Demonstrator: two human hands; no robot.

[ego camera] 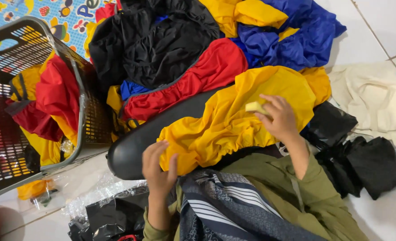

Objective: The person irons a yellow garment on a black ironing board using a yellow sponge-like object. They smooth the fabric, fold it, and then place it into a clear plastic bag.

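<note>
A heap of slick, crumpled fabric covers (198,49) fills the floor from 10 to 2 o'clock: black, red, blue and yellow, all gathered along their edges, probably elasticated. At 9 o'clock a dark plastic lattice basket (10,58) lies tipped on its side, with more red and yellow covers spilling out of it. Cream cloth (376,98) lies flat at 3 o'clock on the white tiled floor (376,22), and black plastic bags (367,165) are bunched at 4 o'clock.

At centre a smooth, black, elongated seat (131,147) rests across the person's lap, likely so that both hands can work on it. A yellow cover (233,120) is draped over its right part, shiny and wrinkled.

The right hand (278,118), at 2 o'clock from centre, is curled on the cover's top, fingers closed on a pale yellow fold of it. The left hand (158,167), at 7 o'clock, has fingers half open, pinching the cover's lower hem against the seat's edge. Olive sleeves and a striped scarf (233,205) fill 6 o'clock.
</note>
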